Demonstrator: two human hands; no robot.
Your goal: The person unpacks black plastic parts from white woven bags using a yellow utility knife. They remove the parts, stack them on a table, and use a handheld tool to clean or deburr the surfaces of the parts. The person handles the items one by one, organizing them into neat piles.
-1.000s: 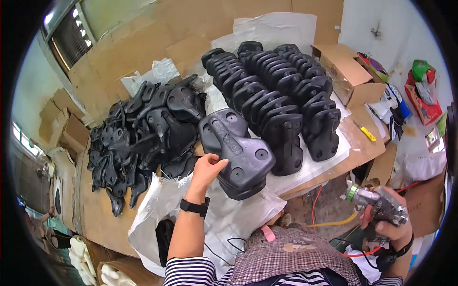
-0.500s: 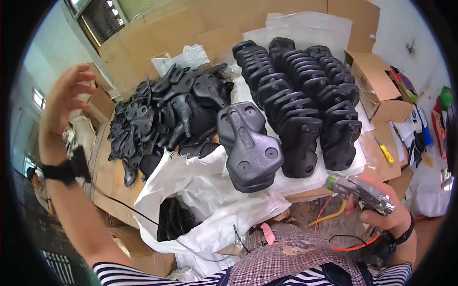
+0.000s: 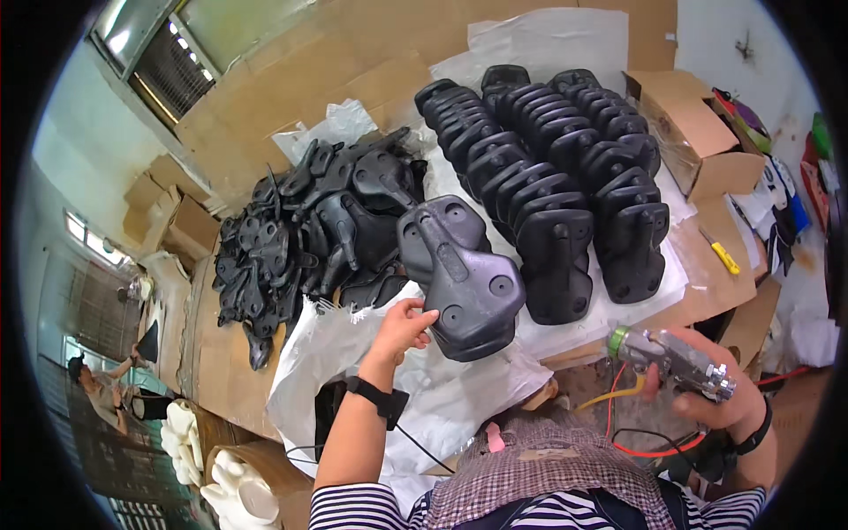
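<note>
A short stack of black moulded plastic parts, each with rounded lobes and small round recesses, stands on the near edge of the table in front of me. My left hand is at its left edge, thumb against the top part and fingers bent at the rim. On the right, my right hand grips a metal spray gun with a green ring at one end, held off the stack. A yellow hose runs near the gun.
A loose heap of black parts lies at the left. Standing rows of them fill the right on white sheeting. A white sack hangs at the near edge. A yellow-handled tool and cardboard box are right; another person is far left.
My left hand has come down from raised at the far left to the stack's left edge. The right hand still holds the spray gun in about the same place.
</note>
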